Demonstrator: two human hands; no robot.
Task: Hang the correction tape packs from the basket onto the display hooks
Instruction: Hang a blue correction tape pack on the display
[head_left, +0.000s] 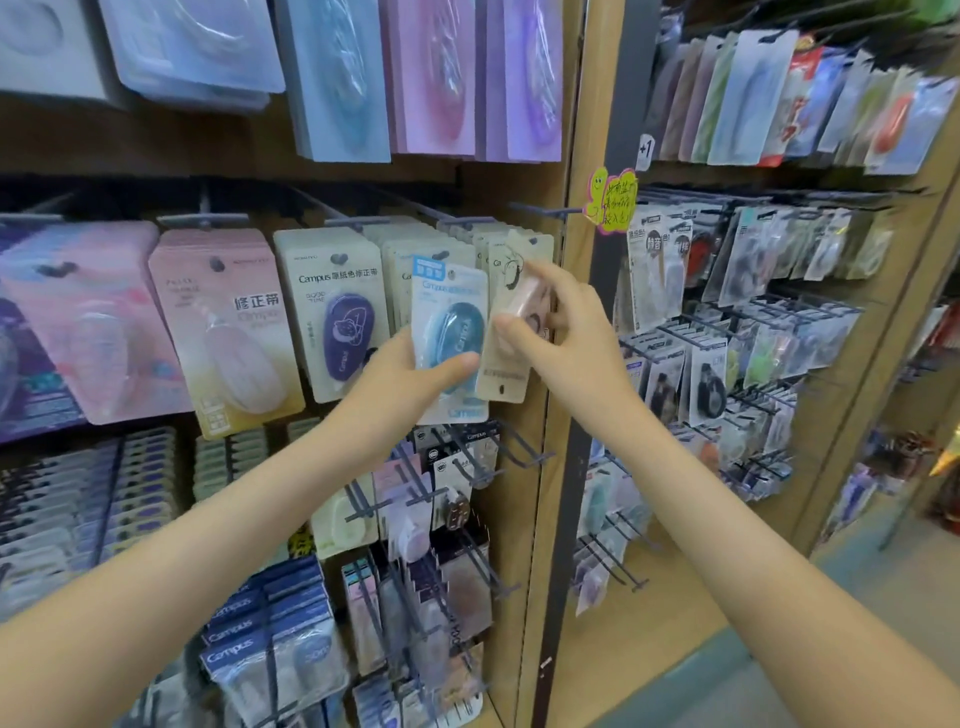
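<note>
Wooden shop display panels (576, 130) with dark hooks (540, 210) fill the frame. At centre, the left hand (400, 374) grips a blue correction tape pack (451, 306), upright, long axis vertical, front toward the camera; the right hand (563, 325) pinches a beige pack (509, 379) just beside it

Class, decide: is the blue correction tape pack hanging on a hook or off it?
Off. The left hand grips the blue pack in front of the hung packs; no hook passes through its top.

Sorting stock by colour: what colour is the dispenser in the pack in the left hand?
The dispenser is teal blue; head view.
</note>
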